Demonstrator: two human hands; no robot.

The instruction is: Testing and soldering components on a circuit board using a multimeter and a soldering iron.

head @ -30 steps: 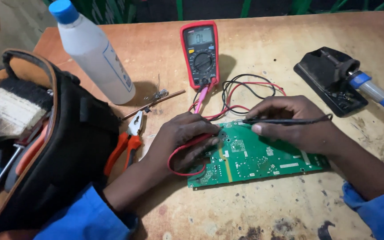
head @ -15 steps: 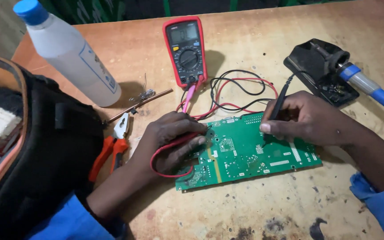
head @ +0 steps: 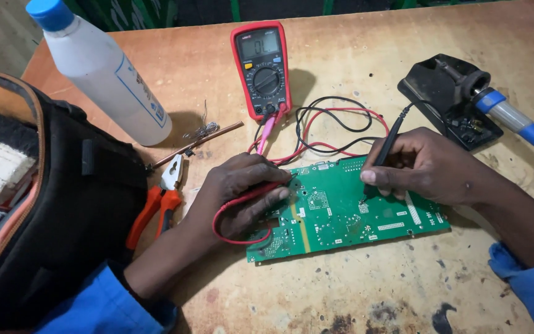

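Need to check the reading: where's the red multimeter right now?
The red multimeter lies at top centre of the wooden table, between the white plastic bottle and black soldering stand.

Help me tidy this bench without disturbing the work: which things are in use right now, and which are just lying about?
In use: green circuit board, red probe in the left hand, black probe in the right hand, red meter with its wires.

Lying about: white bottle, orange-handled pliers, black tool bag, soldering iron on its black stand.
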